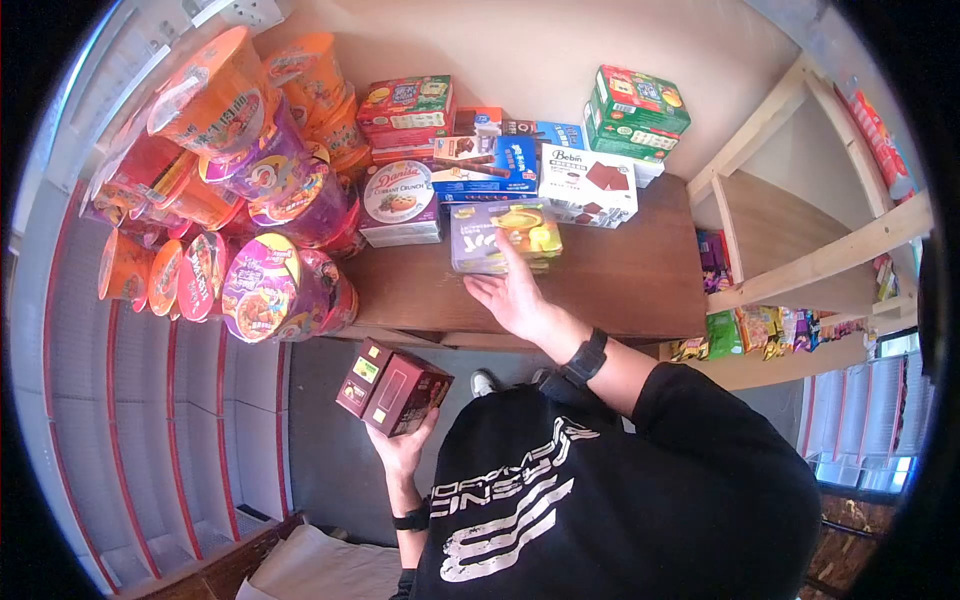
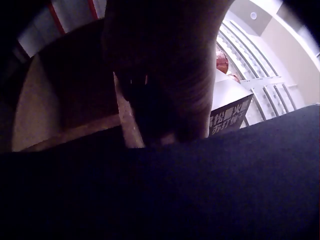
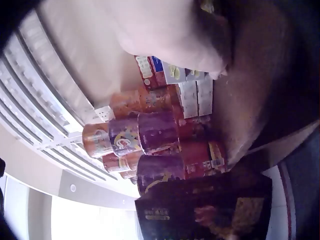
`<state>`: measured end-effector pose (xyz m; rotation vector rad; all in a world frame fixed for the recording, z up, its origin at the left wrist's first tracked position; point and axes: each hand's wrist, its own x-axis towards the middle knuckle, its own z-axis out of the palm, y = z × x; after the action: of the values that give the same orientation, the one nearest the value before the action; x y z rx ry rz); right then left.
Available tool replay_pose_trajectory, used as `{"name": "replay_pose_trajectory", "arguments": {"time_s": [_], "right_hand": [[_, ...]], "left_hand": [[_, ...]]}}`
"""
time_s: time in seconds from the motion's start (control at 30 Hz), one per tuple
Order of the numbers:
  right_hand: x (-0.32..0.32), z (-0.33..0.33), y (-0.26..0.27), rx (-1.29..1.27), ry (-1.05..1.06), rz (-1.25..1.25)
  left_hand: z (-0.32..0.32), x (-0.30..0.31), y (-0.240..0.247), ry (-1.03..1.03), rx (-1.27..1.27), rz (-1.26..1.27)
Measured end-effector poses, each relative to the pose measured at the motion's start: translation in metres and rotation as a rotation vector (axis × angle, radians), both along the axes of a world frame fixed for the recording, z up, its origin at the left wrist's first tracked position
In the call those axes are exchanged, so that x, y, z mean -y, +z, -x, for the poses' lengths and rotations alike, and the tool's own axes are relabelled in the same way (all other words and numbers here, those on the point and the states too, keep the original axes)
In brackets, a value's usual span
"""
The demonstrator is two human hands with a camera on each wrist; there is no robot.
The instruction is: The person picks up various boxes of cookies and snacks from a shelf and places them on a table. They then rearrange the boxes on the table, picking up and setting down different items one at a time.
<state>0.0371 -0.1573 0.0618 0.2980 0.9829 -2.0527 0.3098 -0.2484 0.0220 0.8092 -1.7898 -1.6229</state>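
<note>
Two dark maroon boxes (image 1: pixel 395 388), side by side, are held by my left hand (image 1: pixel 402 450) from below, in front of the table edge; in the right wrist view a dark box (image 3: pixel 205 207) shows large at the bottom. My right hand (image 1: pixel 518 303), fingers spread and fairly straight, is at the near side of a purple box with yellow-green fruit pictures (image 1: pixel 507 237) on the brown table, its thumb overlapping the box. The left wrist view is dark, with the hand (image 2: pixel 160 60) beside a box with white lettering (image 2: pixel 231 114).
Stacked noodle tubs (image 1: pixel 262 285) crowd the table's left end. Behind the purple box stand a round-pictured Danisa box (image 1: pixel 401 196), a blue box (image 1: pixel 500 168), a white Bebin box (image 1: pixel 588 185) and red-green boxes (image 1: pixel 635 110). A wooden frame (image 1: pixel 820 250) rises at the right.
</note>
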Motion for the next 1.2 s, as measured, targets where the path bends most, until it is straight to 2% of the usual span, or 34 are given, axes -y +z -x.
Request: {"name": "replay_pose_trajectory", "arguments": {"time_s": [0.1, 0.17, 0.2, 0.23, 0.3, 0.37, 0.43, 0.5, 0.53, 0.63, 0.7, 0.73, 0.87, 1.0, 1.07, 1.1, 1.17, 1.2], "right_hand": [[-0.004, 0.012, -0.009, 0.093, 0.099, 0.046], [-0.017, 0.015, -0.006, -0.039, 0.341, -0.076], [-0.030, 0.014, 0.003, -0.051, 0.359, -0.084], [-0.045, 0.015, 0.008, -0.049, 0.354, -0.085], [-0.073, 0.016, 0.013, -0.313, 0.324, -0.239], [-0.087, 0.007, 0.021, -0.468, -0.010, -0.621], [-0.099, 0.014, 0.021, -0.487, -0.006, -0.717], [-0.100, 0.015, 0.014, -0.606, -0.171, -0.598], [-0.097, 0.017, 0.015, -0.626, -0.122, -0.482], [-0.074, 0.023, 0.004, -0.574, -0.009, -0.436], [-0.062, 0.025, 0.011, -0.726, 0.119, -0.272], [-0.054, 0.023, 0.004, -0.736, 0.077, -0.215], [-0.049, 0.025, -0.004, -0.732, 0.079, -0.287], [-0.070, 0.032, 0.000, -0.820, 0.222, -0.254], [-0.088, 0.022, 0.012, -0.915, 0.091, -0.539], [-0.097, 0.016, 0.023, -0.917, 0.092, -0.539], [-0.117, 0.003, 0.044, -0.927, 0.303, -0.105], [-0.125, -0.003, 0.044, -0.951, 0.392, -0.083]], "left_hand": [[-0.002, 0.001, -0.004, -0.027, 0.001, -0.033], [-0.001, 0.001, -0.003, -0.044, 0.001, -0.035], [0.000, 0.001, -0.002, -0.052, -0.001, -0.034], [0.000, 0.001, 0.000, -0.057, 0.000, -0.035], [0.003, 0.001, 0.004, -0.047, 0.018, -0.020], [0.005, 0.002, -0.002, -0.050, -0.003, -0.042], [0.010, 0.001, -0.002, -0.060, -0.021, -0.064], [0.015, 0.003, -0.001, -0.117, 0.023, -0.049], [0.020, 0.003, 0.001, -0.136, 0.028, -0.046], [0.032, 0.002, 0.009, -0.186, 0.008, -0.036], [0.037, 0.002, 0.014, -0.232, 0.017, -0.032], [0.039, 0.003, 0.012, -0.250, 0.024, -0.025], [0.044, 0.003, 0.009, -0.264, -0.019, -0.031], [0.055, -0.005, 0.022, -0.333, 0.017, -0.060], [0.063, -0.012, 0.030, -0.401, -0.019, -0.167], [0.070, -0.015, 0.040, -0.400, -0.021, -0.167], [0.084, -0.023, 0.057, -0.545, -0.106, -0.371], [0.090, -0.017, 0.047, -0.640, -0.092, -0.351]]}}
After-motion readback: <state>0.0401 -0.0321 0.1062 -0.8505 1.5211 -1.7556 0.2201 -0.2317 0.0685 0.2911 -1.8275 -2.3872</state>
